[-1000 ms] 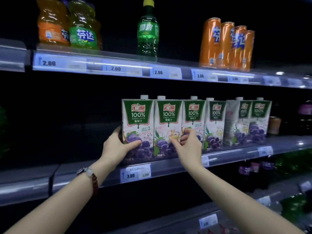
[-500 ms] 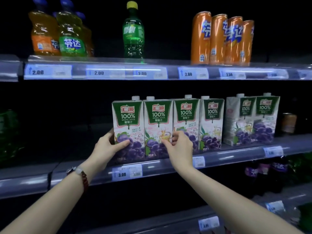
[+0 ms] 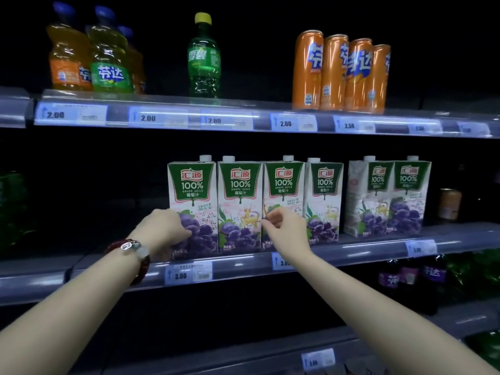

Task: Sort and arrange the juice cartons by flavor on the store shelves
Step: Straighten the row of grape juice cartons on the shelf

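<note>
Both my arms reach forward to the middle shelf [image 3: 243, 266]. My left hand [image 3: 162, 228], bracelet [image 3: 135, 251] at the wrist, curls round the near left edge of the leftmost juice carton [image 3: 192, 207]. My right hand [image 3: 284, 228] pinches the third carton [image 3: 282, 185]. Farther right stand three more cartons [image 3: 387, 196].

— What do I have on the middle shelf [image 3: 351, 254]?
— Four cartons [image 3: 254, 204] side by side near its front edge, two more cartons [image 3: 389, 196] apart to their right.
— And above them?
— Bottles [image 3: 92, 52] left, cans [image 3: 341, 74] right.
</note>
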